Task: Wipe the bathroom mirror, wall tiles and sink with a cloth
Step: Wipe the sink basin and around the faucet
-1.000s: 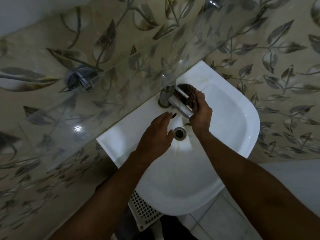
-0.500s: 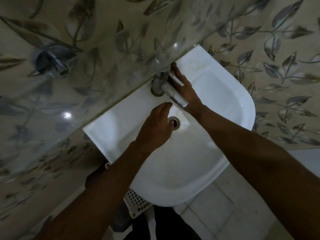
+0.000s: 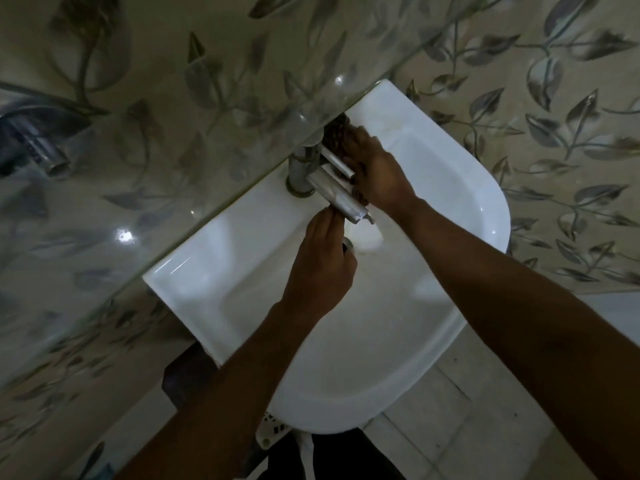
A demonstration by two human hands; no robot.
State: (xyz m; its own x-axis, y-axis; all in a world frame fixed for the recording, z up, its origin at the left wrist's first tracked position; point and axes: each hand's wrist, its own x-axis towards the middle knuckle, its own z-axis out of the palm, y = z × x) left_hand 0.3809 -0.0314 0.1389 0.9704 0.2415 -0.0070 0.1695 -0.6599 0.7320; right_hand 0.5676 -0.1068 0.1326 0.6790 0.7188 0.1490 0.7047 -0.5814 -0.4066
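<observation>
A white sink (image 3: 460, 209) hangs on a wall of leaf-patterned tiles (image 3: 554, 140). A chrome tap (image 3: 329, 181) stands at its back edge, under a glass shelf (image 3: 207, 140). My right hand (image 3: 377, 174) presses a dark brown cloth (image 3: 336, 136) against the sink's back ledge, just right of the tap. My left hand (image 3: 320, 268) rests in the basin over the drain (image 3: 348, 244), its fingertips touching the underside of the tap spout. Most of the cloth is hidden by my right hand.
A chrome wall fitting (image 3: 38, 147) shows through the glass shelf at the far left. A white perforated basket (image 3: 273, 431) sits under the sink's front. Pale floor tiles (image 3: 467, 427) lie to the lower right.
My right hand has slid with the cloth along the back ledge beside the tap. My left hand has moved up until its fingertips meet the spout.
</observation>
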